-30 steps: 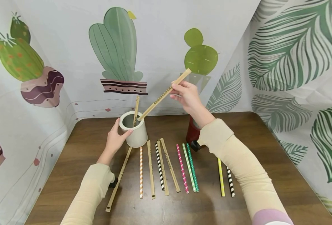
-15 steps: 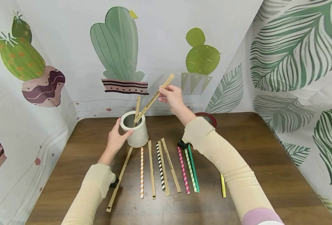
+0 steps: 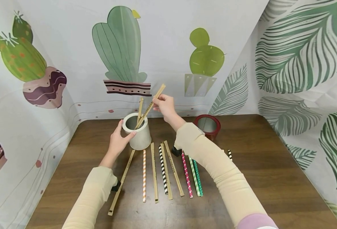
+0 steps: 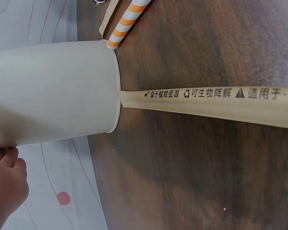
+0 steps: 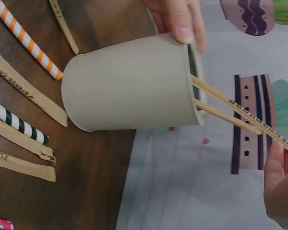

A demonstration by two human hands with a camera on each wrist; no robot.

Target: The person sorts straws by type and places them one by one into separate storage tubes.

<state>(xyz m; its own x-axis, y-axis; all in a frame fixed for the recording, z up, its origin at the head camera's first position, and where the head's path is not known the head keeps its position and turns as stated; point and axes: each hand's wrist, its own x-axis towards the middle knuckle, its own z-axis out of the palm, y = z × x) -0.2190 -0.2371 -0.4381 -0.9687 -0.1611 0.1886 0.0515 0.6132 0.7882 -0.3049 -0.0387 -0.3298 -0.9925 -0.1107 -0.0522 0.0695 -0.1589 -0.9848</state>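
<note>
The white canister [image 3: 140,139] stands upright at the back left of the table. My left hand [image 3: 118,141] grips it at the rim, thumb in front and fingers on the left side. Up and to its right, my right hand [image 3: 166,106] pinches a paper-wrapped straw [image 3: 149,109] near its upper end. The straw slants down, its lower end inside the canister mouth. Another wrapped straw [image 3: 140,105] leans in the canister beside it, as the right wrist view also shows. The ends inside are hidden by the canister wall.
A red canister [image 3: 218,128] stands at the back right. In front lie an orange-striped straw [image 3: 144,178], several wrapped straws [image 3: 154,178], a black-striped straw [image 3: 163,171], a pink dotted straw [image 3: 187,178] and green straws [image 3: 195,178]. One wrapped straw [image 3: 122,181] lies near my left forearm.
My right hand has moved left and down, lowering the wrapped straw deeper into the white canister. The red canister has come into view from behind the right arm. My left hand stays put.
</note>
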